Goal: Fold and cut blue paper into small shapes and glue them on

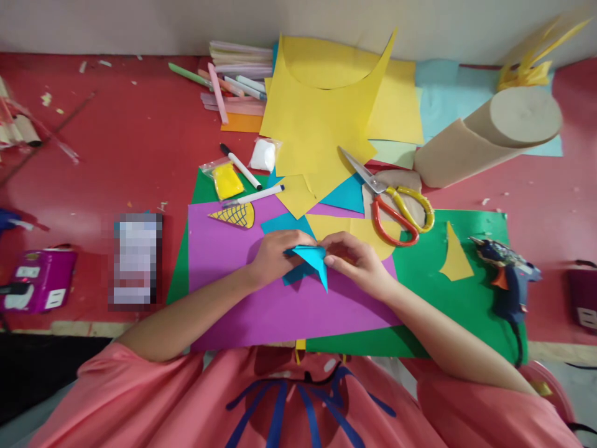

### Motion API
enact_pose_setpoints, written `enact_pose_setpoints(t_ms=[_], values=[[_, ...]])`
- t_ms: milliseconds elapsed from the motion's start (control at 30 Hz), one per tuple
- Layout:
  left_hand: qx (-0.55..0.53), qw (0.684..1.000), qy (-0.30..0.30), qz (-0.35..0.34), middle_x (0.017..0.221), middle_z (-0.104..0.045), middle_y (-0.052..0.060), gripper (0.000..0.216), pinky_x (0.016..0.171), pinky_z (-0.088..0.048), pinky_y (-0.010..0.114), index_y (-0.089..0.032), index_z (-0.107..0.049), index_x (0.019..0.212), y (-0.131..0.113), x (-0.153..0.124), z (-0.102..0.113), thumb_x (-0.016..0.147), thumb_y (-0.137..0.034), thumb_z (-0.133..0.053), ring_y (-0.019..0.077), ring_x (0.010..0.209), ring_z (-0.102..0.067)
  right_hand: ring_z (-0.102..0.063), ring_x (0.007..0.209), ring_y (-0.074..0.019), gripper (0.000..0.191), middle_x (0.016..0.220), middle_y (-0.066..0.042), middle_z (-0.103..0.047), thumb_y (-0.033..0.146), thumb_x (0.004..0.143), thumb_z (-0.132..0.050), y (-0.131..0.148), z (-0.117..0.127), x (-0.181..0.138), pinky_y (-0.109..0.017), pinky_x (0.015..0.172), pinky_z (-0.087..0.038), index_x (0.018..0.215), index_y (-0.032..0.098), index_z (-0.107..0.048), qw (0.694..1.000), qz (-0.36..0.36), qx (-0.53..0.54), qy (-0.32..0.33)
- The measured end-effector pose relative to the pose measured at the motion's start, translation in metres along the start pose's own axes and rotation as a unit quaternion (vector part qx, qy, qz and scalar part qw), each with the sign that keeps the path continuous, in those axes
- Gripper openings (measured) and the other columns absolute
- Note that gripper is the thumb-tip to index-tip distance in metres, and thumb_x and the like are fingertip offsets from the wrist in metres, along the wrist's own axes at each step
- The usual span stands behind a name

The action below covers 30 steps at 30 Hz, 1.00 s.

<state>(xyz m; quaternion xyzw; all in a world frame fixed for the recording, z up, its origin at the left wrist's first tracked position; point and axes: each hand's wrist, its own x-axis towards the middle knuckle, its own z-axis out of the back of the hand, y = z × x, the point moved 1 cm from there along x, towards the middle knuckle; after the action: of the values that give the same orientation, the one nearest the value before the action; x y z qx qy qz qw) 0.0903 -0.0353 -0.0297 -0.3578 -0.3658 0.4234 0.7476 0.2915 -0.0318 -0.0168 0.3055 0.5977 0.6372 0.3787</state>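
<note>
Between my hands is a folded piece of blue paper (313, 256), its pointed tip hanging down. My left hand (280, 254) grips its left side with the fingers curled behind. On the other side, my right hand (357, 261) pinches the paper's right edge between thumb and fingers. Under them a flat blue sheet (298, 274) lies on a purple sheet (242, 311). A yellow paper cone shape with a dark grid (240, 215) rests left of my left hand. Scissors (396, 208) with red and yellow handles lie beyond my right hand.
A glue gun (510, 280) and a yellow paper scrap (448, 255) lie on the green sheet (420, 298) at right. Behind stand a cardboard roll (471, 140) and yellow sheets (317, 118). Markers (254, 196), a yellow clay packet (227, 180) and a blurred-out phone-like object (135, 258) are left.
</note>
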Motion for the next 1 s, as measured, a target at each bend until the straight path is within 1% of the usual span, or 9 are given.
enact_pose_setpoints(t_ms=[200, 333, 433, 500, 600, 700, 800, 900, 1000], values=[[0.077, 0.989, -0.026, -0.121, 0.089, -0.076, 0.005, 0.023, 0.076, -0.054, 0.027, -0.021, -0.069, 0.091, -0.0013, -0.0006, 0.0028, 0.094, -0.036, -0.052, 0.0149, 0.083, -0.071, -0.065, 0.084, -0.0160, 0.026, 0.093, -0.005, -0.068, 0.041, 0.088, -0.063, 0.0029, -0.0015, -0.0001, -0.029, 0.076, -0.053, 0.102, 0.019, -0.058, 1.000, 0.000, 0.001, 0.017], [0.096, 0.982, -0.029, -0.159, 0.087, -0.075, 0.004, 0.018, 0.074, -0.053, 0.026, -0.022, -0.067, 0.094, -0.0018, -0.0018, 0.0023, 0.094, -0.032, -0.052, 0.0137, 0.081, -0.069, -0.065, 0.085, -0.0160, 0.027, 0.096, -0.007, -0.068, 0.042, 0.087, -0.064, 0.0023, -0.0021, -0.0004, -0.029, 0.077, -0.053, 0.101, 0.019, -0.059, 1.000, 0.012, -0.018, 0.019], [0.085, 0.979, -0.043, -0.182, 0.086, -0.073, 0.003, 0.013, 0.073, -0.051, 0.026, -0.022, -0.065, 0.096, -0.0013, -0.0028, 0.0010, 0.094, -0.029, -0.054, 0.0131, 0.081, -0.068, -0.065, 0.084, -0.0163, 0.027, 0.096, -0.007, -0.068, 0.042, 0.087, -0.064, 0.0015, -0.0020, -0.0003, -0.030, 0.077, -0.053, 0.100, 0.019, -0.060, 0.999, 0.025, -0.027, 0.025], [0.077, 0.977, -0.054, -0.193, 0.088, -0.072, 0.004, 0.012, 0.073, -0.051, 0.026, -0.022, -0.064, 0.098, -0.0011, -0.0030, 0.0005, 0.093, -0.025, -0.054, 0.0133, 0.082, -0.067, -0.065, 0.083, -0.0164, 0.026, 0.095, -0.007, -0.068, 0.040, 0.087, -0.064, 0.0009, -0.0019, -0.0001, -0.030, 0.077, -0.054, 0.101, 0.018, -0.061, 0.999, 0.035, -0.027, 0.025], [0.083, 0.975, -0.052, -0.201, 0.090, -0.072, 0.005, 0.011, 0.073, -0.050, 0.026, -0.021, -0.063, 0.101, -0.0017, -0.0032, 0.0006, 0.092, -0.022, -0.056, 0.0136, 0.082, -0.066, -0.065, 0.083, -0.0164, 0.023, 0.094, -0.007, -0.068, 0.037, 0.087, -0.066, 0.0000, -0.0023, 0.0002, -0.030, 0.076, -0.054, 0.100, 0.019, -0.061, 0.998, 0.054, -0.034, 0.021], [0.093, 0.974, -0.038, -0.201, 0.091, -0.072, 0.004, 0.013, 0.072, -0.050, 0.025, -0.022, -0.062, 0.103, -0.0032, -0.0035, 0.0022, 0.091, -0.026, -0.057, 0.0141, 0.082, -0.066, -0.065, 0.082, -0.0162, 0.020, 0.092, -0.007, -0.068, 0.035, 0.087, -0.066, -0.0010, -0.0028, 0.0001, -0.029, 0.075, -0.054, 0.098, 0.019, -0.062, 0.996, 0.071, -0.048, 0.012], [0.090, 0.976, -0.024, -0.198, 0.090, -0.071, 0.005, 0.016, 0.071, -0.050, 0.025, -0.023, -0.063, 0.102, -0.0049, -0.0033, 0.0038, 0.094, -0.031, -0.052, 0.0142, 0.080, -0.066, -0.065, 0.080, -0.0163, 0.017, 0.091, -0.006, -0.069, 0.034, 0.088, -0.065, -0.0018, -0.0029, -0.0002, -0.030, 0.074, -0.054, 0.096, 0.019, -0.063, 0.994, 0.081, -0.068, 0.002], [0.073, 0.978, -0.012, -0.196, 0.091, -0.072, 0.006, 0.018, 0.071, -0.051, 0.025, -0.022, -0.064, 0.099, -0.0064, -0.0019, 0.0038, 0.095, -0.030, -0.049, 0.0140, 0.079, -0.066, -0.065, 0.080, -0.0163, 0.013, 0.088, -0.006, -0.069, 0.032, 0.089, -0.063, -0.0020, -0.0027, -0.0003, -0.029, 0.074, -0.053, 0.093, 0.019, -0.064, 0.992, 0.096, -0.087, -0.004], [0.064, 0.974, -0.022, -0.215, 0.088, -0.072, 0.006, 0.014, 0.070, -0.052, 0.024, -0.020, -0.063, 0.096, -0.0076, 0.0003, 0.0027, 0.094, -0.029, -0.052, 0.0135, 0.077, -0.067, -0.065, 0.079, -0.0158, 0.010, 0.085, -0.005, -0.068, 0.029, 0.089, -0.063, -0.0013, -0.0028, -0.0003, -0.028, 0.073, -0.053, 0.092, 0.019, -0.064, 0.988, 0.123, -0.098, -0.010]])
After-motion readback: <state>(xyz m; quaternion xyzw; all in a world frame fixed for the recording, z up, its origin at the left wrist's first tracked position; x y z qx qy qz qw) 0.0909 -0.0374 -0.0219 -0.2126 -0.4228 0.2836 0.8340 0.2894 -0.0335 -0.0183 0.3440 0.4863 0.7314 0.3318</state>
